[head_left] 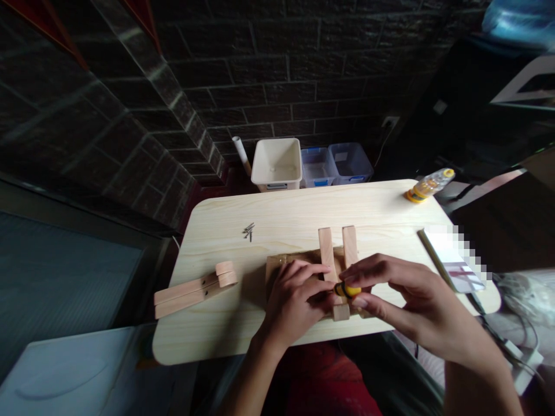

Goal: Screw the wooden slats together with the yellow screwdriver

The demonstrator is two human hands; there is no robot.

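My right hand [403, 294] grips the short yellow and black handle of a screwdriver [348, 290] between thumb and fingers. Its shaft points left, toward the fingertips of my left hand [297, 292]. There the thumb and forefinger close together beside a wooden strip [326, 242]; whatever they pinch is hidden. Another finger of that hand reaches across onto the strip. A second wooden strip [349, 240] runs nearly parallel on the right. Both strips lie across a brown cardboard box or block [272, 268], mostly covered by my hands.
A few screws or nails [248, 231] lie on the pale table [217, 219]. Joined wooden strips with a rounded end [195, 292] sit at left. At right are a clear bottle with yellow cap [431, 185] and a phone or tablet [451, 260]. Bins [277, 162] stand behind the table.
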